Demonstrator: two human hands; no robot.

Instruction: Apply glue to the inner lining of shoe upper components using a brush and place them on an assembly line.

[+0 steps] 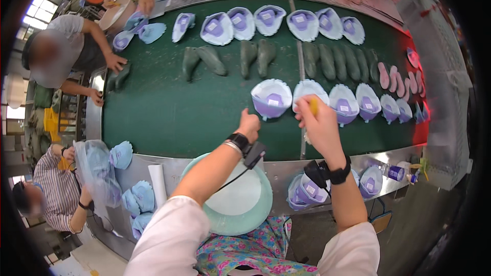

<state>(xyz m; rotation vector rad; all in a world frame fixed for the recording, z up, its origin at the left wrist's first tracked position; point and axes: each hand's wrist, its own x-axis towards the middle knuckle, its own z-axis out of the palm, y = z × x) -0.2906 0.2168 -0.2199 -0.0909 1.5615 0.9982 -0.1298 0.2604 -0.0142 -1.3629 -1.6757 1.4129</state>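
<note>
My right hand (319,120) is closed around a brush with a yellow handle (313,105); a pale end pokes out below the fingers. It hovers at the near side of a light-blue shoe upper (310,90), partly covering it. My left hand (249,125) is closed, its fingers curled and partly hidden, so anything in them is not visible. Just beside it, a blue and purple shoe upper (272,100) lies on the green conveyor belt (169,112). Beneath my left forearm, a pale green basin (264,199) with whitish contents rests by the belt's near edge.
More uppers (343,106) line the belt's right side, with another row (240,23) along the far side. Dark green shoe lasts (327,61) and pink insoles (394,79) lie between. Stacked uppers (307,190) sit on the near metal ledge. Co-workers (66,41) handle pieces at the left.
</note>
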